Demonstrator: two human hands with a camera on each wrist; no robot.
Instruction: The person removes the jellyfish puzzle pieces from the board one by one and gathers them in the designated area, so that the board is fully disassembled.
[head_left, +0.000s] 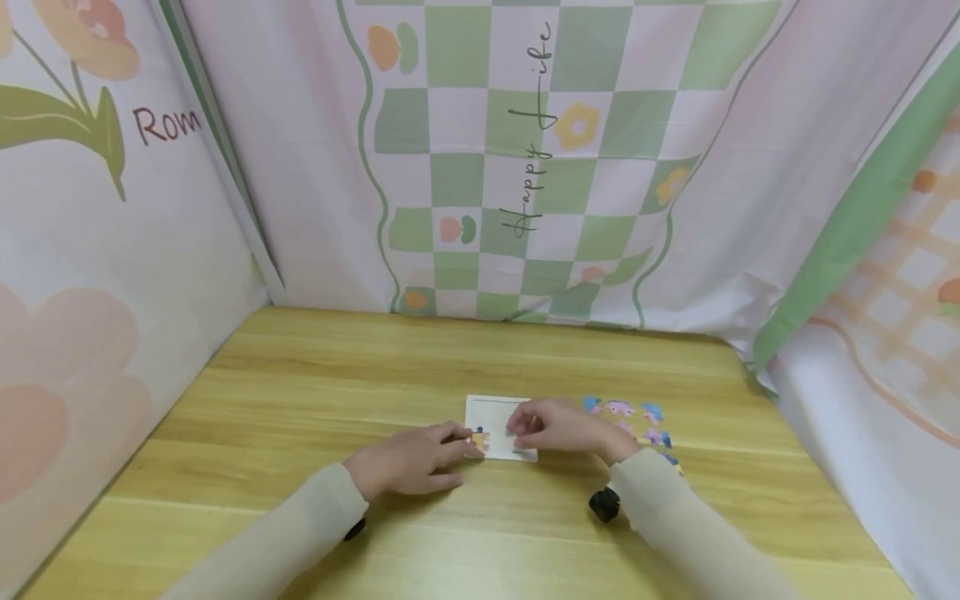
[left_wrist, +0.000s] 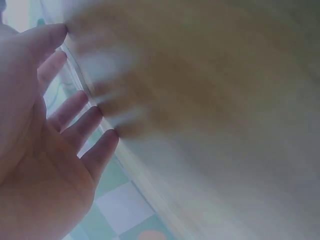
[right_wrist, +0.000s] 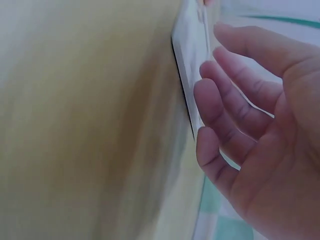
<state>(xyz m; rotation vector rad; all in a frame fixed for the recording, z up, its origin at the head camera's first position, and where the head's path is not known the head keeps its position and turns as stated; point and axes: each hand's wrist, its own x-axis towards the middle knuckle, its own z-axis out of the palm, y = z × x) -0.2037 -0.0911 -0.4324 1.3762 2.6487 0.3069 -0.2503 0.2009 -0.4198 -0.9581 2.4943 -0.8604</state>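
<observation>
A white puzzle board [head_left: 491, 410] with a raised border lies flat on the wooden table. In its lower left corner sits a small group of joined or single orange-and-blue jigsaw pieces [head_left: 478, 440]. My left hand [head_left: 411, 460] rests at the board's left edge, fingertips right beside those pieces; in the left wrist view its fingers [left_wrist: 102, 152] are spread and touch the tabletop. Over the board's right part hovers my right hand [head_left: 566, 427], its fingers [right_wrist: 207, 97] loosely bent. Nothing shows between its thumb and fingers in the right wrist view, where the board [right_wrist: 187, 55] stands close behind the fingertips.
Several loose jigsaw pieces [head_left: 652, 412], pink, blue and yellow, lie to the right of the board, some hidden behind the right forearm. The wooden table [head_left: 337, 358] ends at a checkered curtain [head_left: 510, 275] at the back. Black wrist cameras [head_left: 604, 504] hang below both cuffs.
</observation>
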